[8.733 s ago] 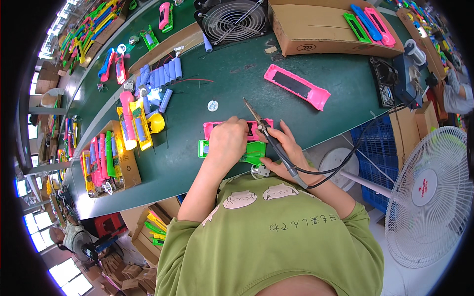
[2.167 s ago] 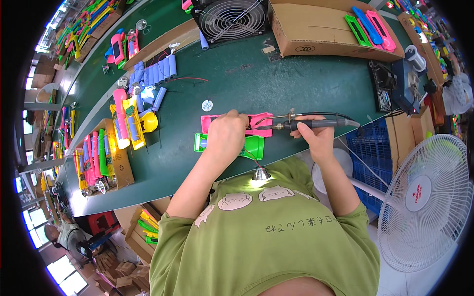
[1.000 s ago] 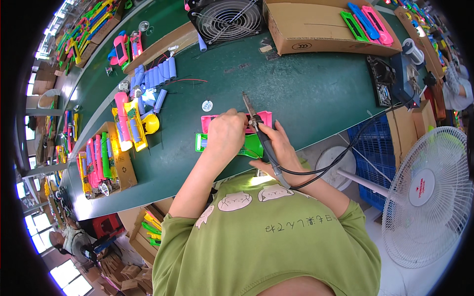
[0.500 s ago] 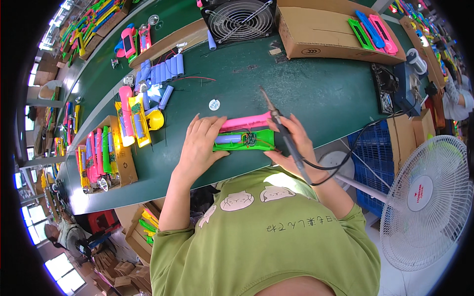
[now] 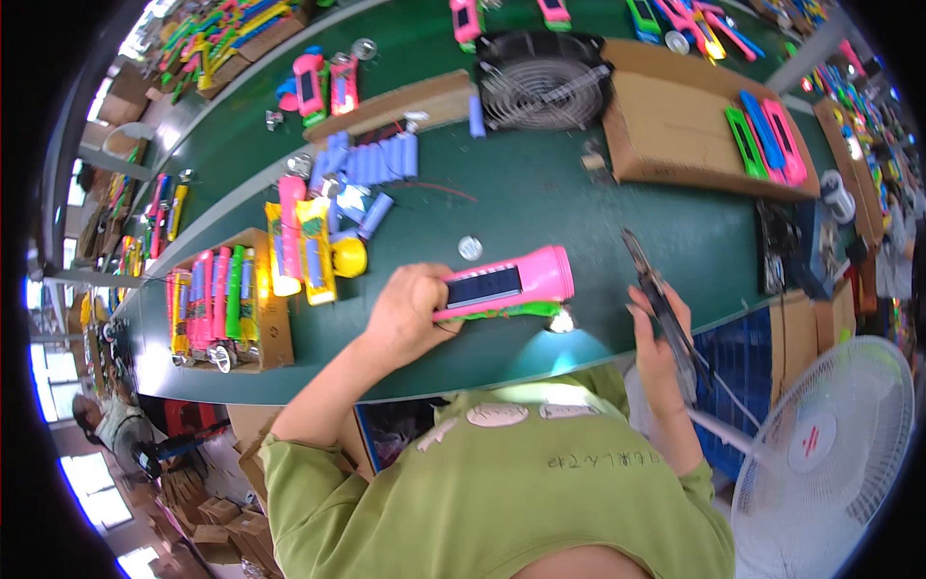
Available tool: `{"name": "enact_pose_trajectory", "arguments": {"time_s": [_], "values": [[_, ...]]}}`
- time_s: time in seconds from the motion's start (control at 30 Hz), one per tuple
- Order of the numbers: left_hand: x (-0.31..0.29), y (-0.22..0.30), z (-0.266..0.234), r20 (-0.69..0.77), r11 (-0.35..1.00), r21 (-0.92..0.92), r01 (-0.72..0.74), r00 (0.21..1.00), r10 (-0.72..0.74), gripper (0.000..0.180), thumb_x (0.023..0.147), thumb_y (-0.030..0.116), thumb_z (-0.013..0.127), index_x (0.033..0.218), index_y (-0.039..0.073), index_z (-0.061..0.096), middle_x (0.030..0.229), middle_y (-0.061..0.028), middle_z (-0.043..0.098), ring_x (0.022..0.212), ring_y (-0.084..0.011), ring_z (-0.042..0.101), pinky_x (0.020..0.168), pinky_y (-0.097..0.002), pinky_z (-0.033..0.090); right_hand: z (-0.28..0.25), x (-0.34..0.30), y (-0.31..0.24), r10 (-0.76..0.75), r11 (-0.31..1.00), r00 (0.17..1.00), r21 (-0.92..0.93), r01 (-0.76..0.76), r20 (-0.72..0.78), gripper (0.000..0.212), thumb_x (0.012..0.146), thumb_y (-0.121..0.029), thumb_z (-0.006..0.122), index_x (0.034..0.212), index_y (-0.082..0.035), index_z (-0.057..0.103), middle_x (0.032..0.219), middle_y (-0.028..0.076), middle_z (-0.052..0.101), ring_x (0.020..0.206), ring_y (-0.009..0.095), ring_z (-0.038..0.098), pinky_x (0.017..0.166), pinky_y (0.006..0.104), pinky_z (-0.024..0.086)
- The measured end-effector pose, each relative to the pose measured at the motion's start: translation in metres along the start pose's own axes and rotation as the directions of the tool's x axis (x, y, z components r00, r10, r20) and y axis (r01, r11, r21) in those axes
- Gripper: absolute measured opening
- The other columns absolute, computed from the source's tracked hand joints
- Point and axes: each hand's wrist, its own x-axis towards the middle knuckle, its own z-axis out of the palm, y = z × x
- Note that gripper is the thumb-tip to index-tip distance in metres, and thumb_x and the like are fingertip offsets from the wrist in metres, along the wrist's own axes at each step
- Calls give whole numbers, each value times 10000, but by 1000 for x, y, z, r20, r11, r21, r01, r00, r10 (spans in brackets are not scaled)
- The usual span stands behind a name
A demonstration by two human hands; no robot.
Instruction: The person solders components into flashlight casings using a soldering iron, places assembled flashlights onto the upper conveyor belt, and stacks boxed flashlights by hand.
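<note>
Head view: left hand (image 5: 410, 304) grips the left end of the pink housing (image 5: 535, 280), mid-frame, green half (image 5: 516, 310) beneath. Right hand (image 5: 663, 352), right of centre, holds a soldering iron (image 5: 666, 311). Risks: protruding lit lamp (image 5: 559, 322) getting tugged; tip, if hot, marking plastic. Writing: shirt lettering (image 5: 598, 461), red fan mark (image 5: 819, 437); white disc (image 5: 470, 248) illegible.

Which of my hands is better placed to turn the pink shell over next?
Probably your left: the left hand grips the narrow end of the pink shell. Your right hand is apart from it and occupied with the soldering iron.
</note>
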Motion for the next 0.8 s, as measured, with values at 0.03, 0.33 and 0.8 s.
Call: {"name": "enact_pose_trajectory", "arguments": {"time_s": [0.03, 0.33, 0.8], "values": [[10, -13, -19, -84, 996, 87, 26, 996, -19, 423, 550, 37, 730, 785, 77, 381, 896, -136, 550, 763, -319, 548, 674, -381, 442, -1, 4, 2, -24, 999, 1000, -28, 24, 20, 288, 801, -56, 592, 1065, 2, 494, 856, 85, 673, 797, 180, 626, 973, 415, 348], [92, -305, -162, -601, 661, 424, 620, 738, -307, 473, 641, 283, 758, 883, 10, 457, 837, -182, 507, 767, -366, 523, 662, -437, 420, 0, 36, 3, 8, 992, 999, -127, -2, 48, 176, 838, -67, 518, 999, 2, 520, 789, 93, 678, 692, 164, 651, 1001, 448, 296], [86, -436, -167, -115, 157, 931, 330, 673, -731, 420, 813, 412, 556, 961, 19, 578, 1036, -175, 586, 966, -347, 564, 774, -416, 475, -94, 154, 20, -365, 849, 926, -442, 290, -93, 235, 808, -57, 569, 1036, -11, 534, 839, 126, 638, 781, 221, 624, 824, 373, 449]]}}
